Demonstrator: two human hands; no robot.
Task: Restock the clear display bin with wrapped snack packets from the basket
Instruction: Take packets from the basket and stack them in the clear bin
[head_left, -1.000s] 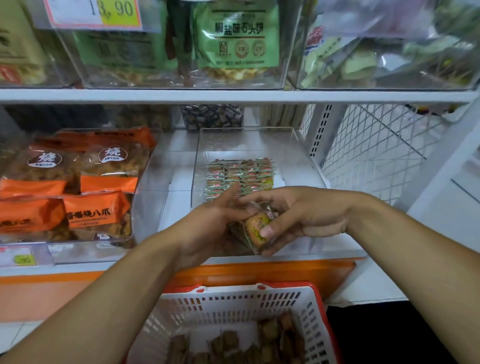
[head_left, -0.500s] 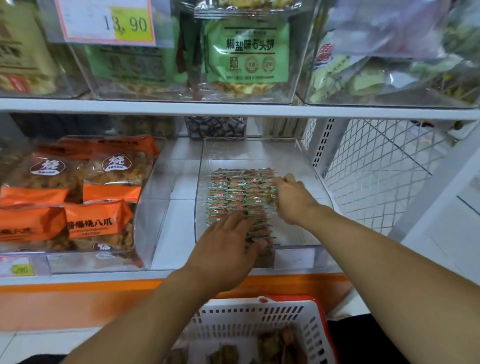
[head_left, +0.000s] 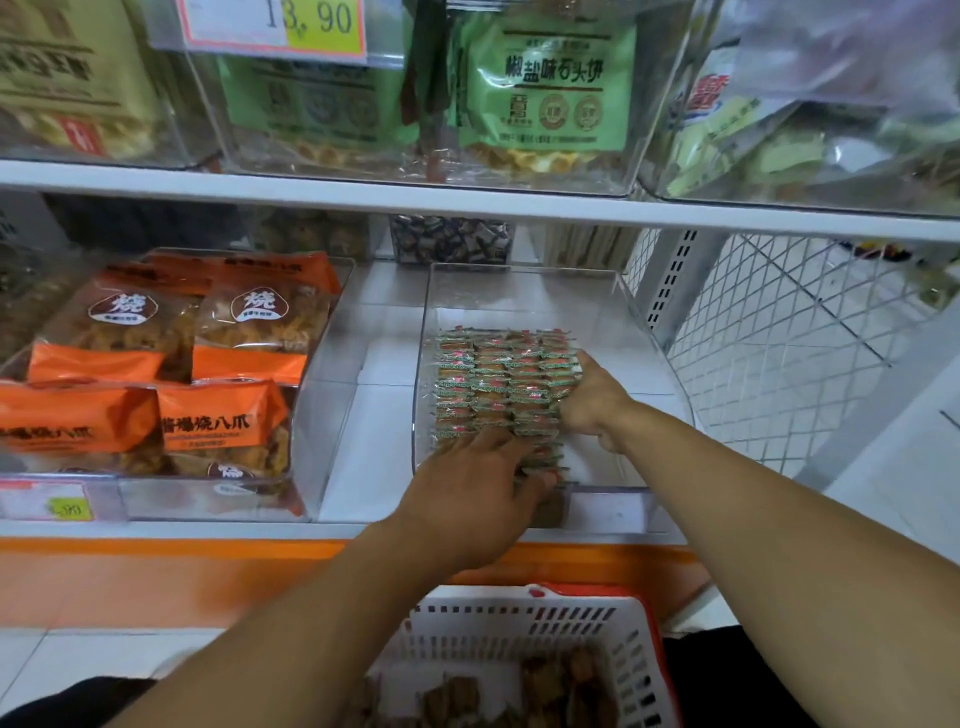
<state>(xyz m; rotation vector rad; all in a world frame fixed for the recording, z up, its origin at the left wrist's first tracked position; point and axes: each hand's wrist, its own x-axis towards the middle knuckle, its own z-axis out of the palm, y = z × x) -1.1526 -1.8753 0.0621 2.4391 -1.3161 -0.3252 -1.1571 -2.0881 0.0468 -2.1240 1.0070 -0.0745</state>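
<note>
Both grips sit inside the clear bin (head_left: 524, 291) on the lower shelf (head_left: 343, 530). Left hand (head_left: 472, 483) lies flat, fingers spread and fairly straight, resting on the near rows of snack packets (head_left: 498, 374); its fingertips are partly lost among wrappers, so any pinch can't be confirmed. Right hand (head_left: 592, 400) is at the right edge of the packet block, fingers curled under and pressed against the packets' side; whether it holds one is hidden by the knuckles, cannot tell.

Packets stand in tight rows filling the bin's left and middle part, green-and-red wrappers, print too small to read. Front wall of the bin blurs the nearest packets.

Basket (head_left: 519, 623), white with a red rim, is below the shelf edge at bottom centre, cut off by the frame; brown wrapped packets (head_left: 561, 680) lie in it, dim and blurry.

Left of the clear bin, another bin holds orange bags (head_left: 223, 415). Upper shelf carries green bags (head_left: 545, 98) and a price tag (head_left: 275, 26) reading 13.90, top cut off. Wire mesh panel (head_left: 779, 353) stands to the right. Small yellow tag (head_left: 70, 509) at lower left is unreadable.
</note>
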